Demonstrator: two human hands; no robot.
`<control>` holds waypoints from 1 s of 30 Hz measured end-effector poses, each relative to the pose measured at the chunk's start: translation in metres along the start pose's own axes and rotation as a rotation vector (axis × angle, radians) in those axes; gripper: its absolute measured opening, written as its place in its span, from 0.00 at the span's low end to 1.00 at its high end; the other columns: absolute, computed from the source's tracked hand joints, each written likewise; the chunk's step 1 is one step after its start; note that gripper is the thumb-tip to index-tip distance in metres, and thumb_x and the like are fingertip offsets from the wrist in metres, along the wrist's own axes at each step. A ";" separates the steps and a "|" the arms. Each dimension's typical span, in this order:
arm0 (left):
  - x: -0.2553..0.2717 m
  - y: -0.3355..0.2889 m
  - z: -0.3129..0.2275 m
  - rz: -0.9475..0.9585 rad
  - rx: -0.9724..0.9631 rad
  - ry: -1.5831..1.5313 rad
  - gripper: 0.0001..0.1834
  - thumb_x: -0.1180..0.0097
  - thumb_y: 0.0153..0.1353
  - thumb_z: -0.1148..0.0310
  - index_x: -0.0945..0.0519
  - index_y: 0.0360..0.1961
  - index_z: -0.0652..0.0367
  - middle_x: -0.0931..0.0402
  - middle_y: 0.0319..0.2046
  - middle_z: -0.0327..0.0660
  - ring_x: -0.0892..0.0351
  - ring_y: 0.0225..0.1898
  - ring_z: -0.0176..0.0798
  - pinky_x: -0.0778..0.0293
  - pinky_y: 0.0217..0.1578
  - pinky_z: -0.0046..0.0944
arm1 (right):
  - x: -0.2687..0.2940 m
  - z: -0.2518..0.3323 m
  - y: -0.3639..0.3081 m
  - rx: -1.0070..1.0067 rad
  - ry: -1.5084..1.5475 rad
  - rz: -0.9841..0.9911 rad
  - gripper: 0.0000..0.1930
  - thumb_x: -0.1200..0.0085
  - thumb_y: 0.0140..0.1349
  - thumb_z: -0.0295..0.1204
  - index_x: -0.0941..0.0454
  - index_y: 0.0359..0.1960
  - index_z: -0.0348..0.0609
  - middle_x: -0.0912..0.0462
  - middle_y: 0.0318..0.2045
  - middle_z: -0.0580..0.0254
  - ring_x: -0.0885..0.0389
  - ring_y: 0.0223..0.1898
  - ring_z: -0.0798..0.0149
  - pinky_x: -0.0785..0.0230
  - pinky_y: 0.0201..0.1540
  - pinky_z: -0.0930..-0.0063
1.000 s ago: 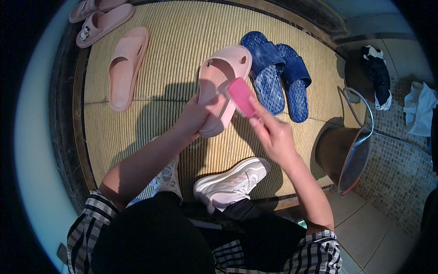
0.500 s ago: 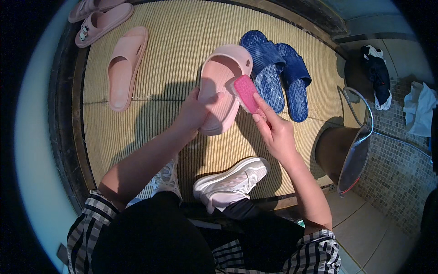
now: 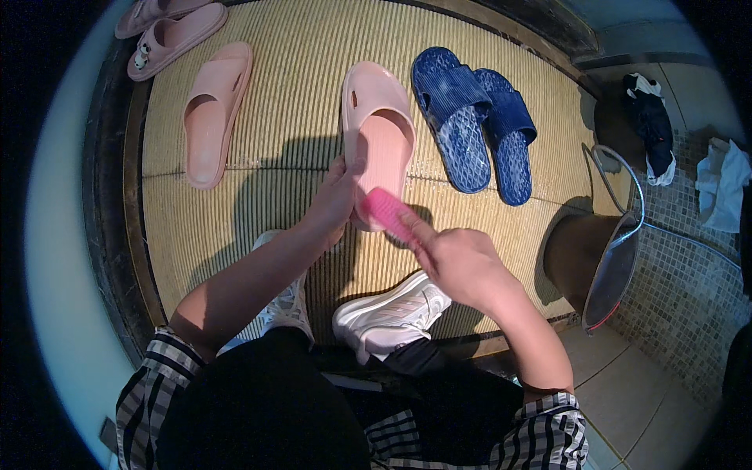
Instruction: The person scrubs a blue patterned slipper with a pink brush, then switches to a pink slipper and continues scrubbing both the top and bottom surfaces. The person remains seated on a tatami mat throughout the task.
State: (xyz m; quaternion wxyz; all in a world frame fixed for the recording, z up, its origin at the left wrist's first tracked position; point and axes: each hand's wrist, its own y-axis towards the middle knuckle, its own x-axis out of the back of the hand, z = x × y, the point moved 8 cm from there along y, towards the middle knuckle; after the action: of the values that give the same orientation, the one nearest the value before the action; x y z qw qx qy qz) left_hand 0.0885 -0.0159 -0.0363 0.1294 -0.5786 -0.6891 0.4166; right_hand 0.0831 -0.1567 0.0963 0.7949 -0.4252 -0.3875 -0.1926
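A pale pink slide slipper (image 3: 385,145) is in my left hand (image 3: 335,200), gripped by its near-left edge with the toe pointing away from me. In my right hand (image 3: 458,262) is a pink scrub brush (image 3: 389,214), slightly blurred. Its head lies over the heel end of the slipper; whether the bristles touch the sole I cannot tell. Another pale pink slipper (image 3: 218,117) lies on the ribbed mat to the left. To the right lie two dark blue slippers (image 3: 454,121) (image 3: 509,141) with whitish wet-looking foam on their soles.
The ribbed tan mat (image 3: 290,70) has a dark raised edge. More pink slippers (image 3: 184,37) lie at the far left. A brown bucket (image 3: 576,254) with a curved handle stands at right, near dark cloth (image 3: 650,129) and white cloth (image 3: 721,188). My pale sneakers (image 3: 392,313) rest at the near edge.
The held slipper has turned so its toe points farther away and slightly left. My right hand has brought the brush left and down, from the slipper's right side to over its heel.
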 end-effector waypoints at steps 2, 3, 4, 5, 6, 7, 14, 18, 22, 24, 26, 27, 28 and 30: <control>-0.006 -0.010 -0.003 0.023 0.020 -0.060 0.27 0.56 0.72 0.54 0.39 0.64 0.60 0.28 0.51 0.46 0.22 0.49 0.42 0.22 0.47 0.45 | 0.004 0.011 -0.002 -0.007 -0.013 0.111 0.24 0.58 0.70 0.37 0.35 0.66 0.43 0.17 0.23 0.48 0.17 0.26 0.46 0.25 0.31 0.52; -0.010 -0.013 -0.005 0.039 0.028 -0.090 0.27 0.56 0.72 0.54 0.39 0.65 0.60 0.28 0.51 0.46 0.21 0.48 0.41 0.21 0.47 0.44 | 0.006 0.008 0.001 -0.048 -0.014 0.085 0.24 0.59 0.70 0.37 0.36 0.66 0.44 0.17 0.24 0.48 0.17 0.26 0.46 0.25 0.31 0.52; -0.011 -0.012 -0.003 0.067 0.027 -0.116 0.27 0.56 0.73 0.54 0.39 0.65 0.60 0.27 0.52 0.46 0.21 0.48 0.41 0.21 0.47 0.44 | 0.006 0.002 0.005 -0.086 -0.015 0.058 0.24 0.59 0.71 0.38 0.36 0.66 0.44 0.17 0.24 0.48 0.17 0.27 0.46 0.24 0.31 0.52; -0.012 -0.009 0.002 0.094 0.026 -0.143 0.28 0.56 0.73 0.54 0.40 0.65 0.60 0.27 0.52 0.45 0.20 0.48 0.40 0.21 0.48 0.43 | 0.005 -0.003 0.009 -0.123 -0.015 0.032 0.24 0.59 0.71 0.38 0.36 0.66 0.45 0.17 0.24 0.48 0.17 0.27 0.46 0.24 0.32 0.52; -0.019 -0.006 0.004 0.138 0.030 -0.171 0.28 0.56 0.73 0.54 0.40 0.65 0.60 0.27 0.53 0.45 0.20 0.48 0.39 0.21 0.48 0.43 | 0.006 -0.016 0.010 -0.171 0.001 -0.174 0.27 0.55 0.70 0.39 0.39 0.70 0.52 0.20 0.19 0.47 0.19 0.23 0.44 0.27 0.28 0.51; -0.022 -0.007 0.004 0.150 0.035 -0.144 0.28 0.57 0.73 0.54 0.40 0.66 0.59 0.27 0.54 0.45 0.20 0.49 0.38 0.21 0.48 0.43 | 0.001 -0.023 0.013 -0.209 -0.016 -0.169 0.27 0.55 0.70 0.39 0.40 0.70 0.52 0.20 0.19 0.47 0.19 0.23 0.44 0.26 0.29 0.51; -0.003 -0.008 0.010 0.073 0.051 -0.087 0.26 0.56 0.73 0.58 0.42 0.66 0.58 0.28 0.55 0.44 0.23 0.53 0.41 0.22 0.49 0.45 | 0.004 0.015 0.002 -0.046 0.032 0.289 0.29 0.59 0.62 0.26 0.38 0.67 0.34 0.16 0.30 0.42 0.16 0.32 0.44 0.24 0.36 0.52; -0.015 -0.011 0.003 0.114 0.025 -0.188 0.25 0.54 0.72 0.58 0.40 0.64 0.58 0.28 0.55 0.44 0.23 0.52 0.42 0.22 0.50 0.45 | -0.002 0.003 0.004 -0.107 0.012 0.079 0.27 0.57 0.71 0.39 0.39 0.69 0.46 0.21 0.18 0.45 0.19 0.24 0.42 0.26 0.31 0.50; -0.021 -0.008 0.002 0.200 0.027 -0.215 0.25 0.54 0.72 0.57 0.40 0.64 0.57 0.28 0.56 0.43 0.22 0.53 0.43 0.22 0.51 0.45 | 0.008 -0.012 0.016 -0.248 0.042 -0.064 0.27 0.57 0.69 0.38 0.38 0.68 0.44 0.16 0.27 0.44 0.17 0.28 0.44 0.24 0.33 0.52; -0.029 -0.021 -0.007 0.165 0.032 -0.190 0.27 0.56 0.73 0.54 0.40 0.66 0.57 0.28 0.56 0.43 0.24 0.55 0.42 0.23 0.53 0.45 | 0.015 -0.015 0.015 -0.208 0.065 -0.086 0.28 0.53 0.67 0.37 0.38 0.68 0.45 0.16 0.27 0.44 0.17 0.29 0.44 0.24 0.35 0.53; -0.029 -0.014 -0.006 0.205 0.026 -0.242 0.28 0.55 0.73 0.54 0.41 0.66 0.58 0.30 0.58 0.44 0.25 0.57 0.42 0.23 0.54 0.45 | 0.019 -0.022 0.011 -0.188 0.122 -0.133 0.33 0.46 0.61 0.34 0.41 0.70 0.54 0.18 0.27 0.45 0.17 0.31 0.44 0.25 0.39 0.52; -0.030 -0.013 -0.008 0.224 0.021 -0.268 0.28 0.55 0.73 0.55 0.41 0.66 0.58 0.31 0.59 0.45 0.25 0.58 0.42 0.23 0.55 0.45 | 0.022 -0.025 0.009 -0.193 0.109 -0.138 0.34 0.45 0.60 0.33 0.41 0.70 0.55 0.18 0.28 0.45 0.17 0.32 0.44 0.25 0.39 0.52; -0.030 -0.014 -0.011 0.217 0.007 -0.276 0.29 0.55 0.72 0.53 0.41 0.66 0.58 0.31 0.59 0.45 0.25 0.58 0.42 0.24 0.55 0.45 | 0.026 -0.029 0.007 -0.199 0.096 -0.142 0.35 0.44 0.59 0.32 0.41 0.70 0.56 0.18 0.30 0.45 0.17 0.33 0.44 0.25 0.39 0.53; -0.032 -0.015 -0.016 0.205 -0.019 -0.291 0.32 0.55 0.71 0.48 0.41 0.67 0.58 0.31 0.59 0.45 0.26 0.59 0.42 0.25 0.56 0.47 | 0.038 -0.033 0.003 -0.234 0.054 -0.150 0.34 0.44 0.57 0.28 0.38 0.68 0.57 0.19 0.31 0.48 0.18 0.34 0.46 0.25 0.38 0.56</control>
State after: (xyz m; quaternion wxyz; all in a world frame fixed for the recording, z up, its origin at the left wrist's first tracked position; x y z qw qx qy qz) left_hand 0.0982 -0.0373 -0.0054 -0.0203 -0.5806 -0.6421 0.5001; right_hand 0.1238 -0.1812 0.1136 0.7334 -0.4794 -0.3717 -0.3066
